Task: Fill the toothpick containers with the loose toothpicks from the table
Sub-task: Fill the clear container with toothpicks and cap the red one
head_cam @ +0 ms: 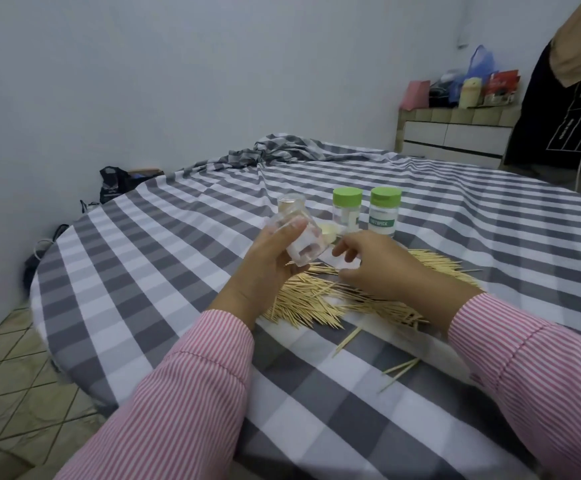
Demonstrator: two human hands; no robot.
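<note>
My left hand is shut on a clear toothpick container, tilted with its open mouth pointing up and away. My right hand hovers palm down over a wide pile of loose toothpicks, fingers spread and slightly curled, holding nothing that I can see. Two more containers with green lids stand upright behind the hands: one clear, one with a white label. A pale lid lies beside them, partly hidden by the held container.
The table wears a grey and white checked cloth, bunched at the far end. A few stray toothpicks lie nearer to me. A low cabinet with bags stands at the back right; bags sit on the floor at left.
</note>
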